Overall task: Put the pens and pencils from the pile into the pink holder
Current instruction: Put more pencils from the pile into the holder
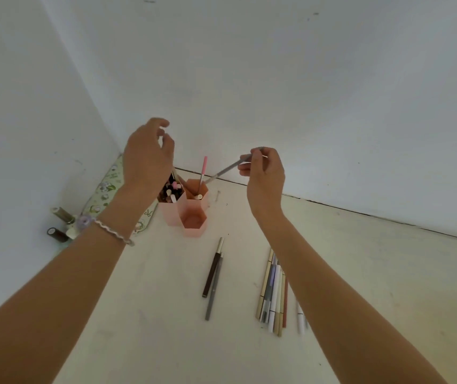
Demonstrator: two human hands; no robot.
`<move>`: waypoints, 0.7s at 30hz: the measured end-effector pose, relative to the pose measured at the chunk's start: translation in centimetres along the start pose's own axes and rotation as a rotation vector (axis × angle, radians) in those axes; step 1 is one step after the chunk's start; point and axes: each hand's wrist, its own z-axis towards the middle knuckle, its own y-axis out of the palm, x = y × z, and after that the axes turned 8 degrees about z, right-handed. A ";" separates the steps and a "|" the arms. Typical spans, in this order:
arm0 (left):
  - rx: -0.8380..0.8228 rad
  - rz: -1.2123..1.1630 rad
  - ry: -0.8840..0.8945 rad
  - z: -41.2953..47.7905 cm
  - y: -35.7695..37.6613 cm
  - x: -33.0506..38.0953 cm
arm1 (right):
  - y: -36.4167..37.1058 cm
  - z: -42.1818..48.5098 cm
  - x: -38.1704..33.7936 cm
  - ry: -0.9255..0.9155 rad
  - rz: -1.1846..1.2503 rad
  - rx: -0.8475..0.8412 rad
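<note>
Pinching a grey pen point(230, 167) tilted, tip-down, the right hand point(263, 176) aims it into the pink holder point(194, 214) below; left hand point(147, 153) hovers loosely open w/ nothing held, prob. to steady.

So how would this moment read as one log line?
right hand: holds grey pen | left hand: empty, above pink holder | pile: remaining

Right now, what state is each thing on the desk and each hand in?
Right hand: pinching a grey pen, its tip angled down toward the pink holder.
Left hand: open, empty, above the holder.
Left compartment: full.
Back compartment: holds a pink pen, upright.
Front compartment: empty.
Pile: lying flat.
Two dark pens: lying flat, side by side.
</note>
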 end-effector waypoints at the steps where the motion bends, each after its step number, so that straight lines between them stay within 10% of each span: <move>1: 0.028 -0.049 -0.004 -0.1 -0.9 0.1 | 0.7 -0.1 0.4 -0.013 -0.031 -0.013; 10: -0.104 -0.200 0.022 -5.8 -0.9 2.0 | 2.1 -1.9 3.4 -0.077 -0.382 -0.222; 16: -0.728 0.318 0.056 -12.5 6.5 0.3 | -1.3 -0.8 1.5 -0.048 -0.327 -0.106; 21: -0.797 0.487 0.050 -15.1 9.9 -0.3 | -4.7 -1.1 1.0 -0.008 -0.324 -0.080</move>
